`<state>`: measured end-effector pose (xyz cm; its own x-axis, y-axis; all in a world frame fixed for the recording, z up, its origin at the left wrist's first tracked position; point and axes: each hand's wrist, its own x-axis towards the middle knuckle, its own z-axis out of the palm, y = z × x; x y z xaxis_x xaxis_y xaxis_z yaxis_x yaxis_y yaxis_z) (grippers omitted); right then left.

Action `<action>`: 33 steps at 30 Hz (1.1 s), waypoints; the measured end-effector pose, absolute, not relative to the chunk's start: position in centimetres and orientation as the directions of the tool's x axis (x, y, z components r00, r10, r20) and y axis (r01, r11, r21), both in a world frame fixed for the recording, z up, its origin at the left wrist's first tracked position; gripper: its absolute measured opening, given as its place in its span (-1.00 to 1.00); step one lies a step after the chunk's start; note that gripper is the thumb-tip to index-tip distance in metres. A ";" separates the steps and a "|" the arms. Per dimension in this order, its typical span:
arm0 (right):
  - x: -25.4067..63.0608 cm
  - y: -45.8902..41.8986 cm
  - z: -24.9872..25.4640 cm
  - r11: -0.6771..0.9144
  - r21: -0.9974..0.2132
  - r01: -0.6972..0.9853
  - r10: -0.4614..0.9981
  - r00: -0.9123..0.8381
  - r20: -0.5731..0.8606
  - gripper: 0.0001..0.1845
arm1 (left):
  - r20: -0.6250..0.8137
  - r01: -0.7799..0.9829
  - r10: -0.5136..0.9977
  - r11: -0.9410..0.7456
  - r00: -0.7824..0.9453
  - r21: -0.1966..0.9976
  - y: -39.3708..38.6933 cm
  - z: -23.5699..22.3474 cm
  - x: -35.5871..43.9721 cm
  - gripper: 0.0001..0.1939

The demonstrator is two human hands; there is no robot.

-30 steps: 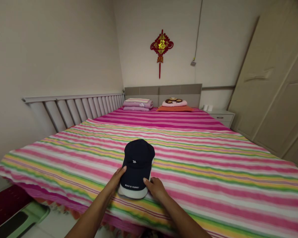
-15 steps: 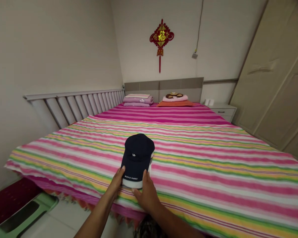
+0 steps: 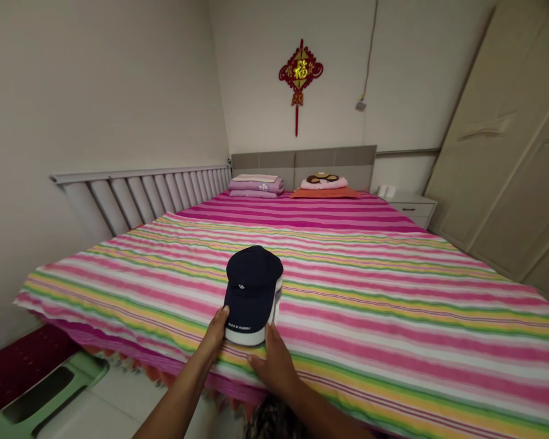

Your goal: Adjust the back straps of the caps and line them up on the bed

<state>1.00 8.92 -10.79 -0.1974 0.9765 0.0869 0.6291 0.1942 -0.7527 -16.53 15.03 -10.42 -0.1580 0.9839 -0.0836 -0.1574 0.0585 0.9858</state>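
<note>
A navy baseball cap (image 3: 253, 289) with small white lettering on its brim sits on top of a white cap (image 3: 244, 338) on the bed. Only the white cap's brim edge and right side show beneath it. My left hand (image 3: 216, 332) grips the left edge of the navy brim, its thumb on top and the other fingers mostly hidden. At the lower right corner of the brims is my right hand (image 3: 277, 363). Its fingertips are against the cap's side, and its thumb is spread away below the front edge.
The caps rest on a striped bedspread (image 3: 370, 317). Folded bedding (image 3: 256, 186) and a pink-and-orange pile (image 3: 324, 188) lie by the headboard (image 3: 333, 157). A white railing (image 3: 165, 189) runs along the left, a nightstand (image 3: 409, 207) stands right, a green stool (image 3: 82, 372) lower left.
The navy cap has shifted slightly left, baring more of the white cap on the right. My right hand has slid slightly down and right, its fingertips now lower on the cap's side.
</note>
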 end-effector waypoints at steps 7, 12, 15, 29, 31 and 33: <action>1.8 6.9 -11.8 0.329 -0.637 0.698 0.935 -0.333 0.118 -0.16 | 0.002 0.079 0.939 0.026 -0.343 0.997 13.2 -11.2 -15.0 -0.44; 2.4 5.2 -10.9 0.407 -0.523 0.749 0.897 -0.435 0.075 -0.16 | 0.084 0.160 0.892 -0.013 -0.445 0.987 10.1 -13.1 -13.3 -0.37; 2.6 5.1 -10.4 0.407 -0.525 0.747 0.897 -0.434 0.078 -0.17 | 0.089 0.224 0.906 0.007 -0.415 0.974 8.6 -14.0 -12.9 -0.29; 5.3 3.1 -10.7 0.339 -0.728 0.595 0.920 -0.373 0.124 -0.53 | 0.000 0.155 0.967 0.041 -0.256 0.987 5.7 -15.1 -12.1 -0.21; 6.6 1.4 -11.4 0.269 -0.776 0.571 0.945 -0.313 0.098 -0.79 | -0.080 0.124 0.963 0.115 -0.257 0.986 3.9 -15.7 -11.4 -0.29; 8.1 -0.3 -12.2 0.188 -0.824 0.535 0.967 -0.246 0.061 -0.69 | -0.104 0.120 0.965 0.136 -0.240 0.983 2.0 -15.8 -10.3 -0.39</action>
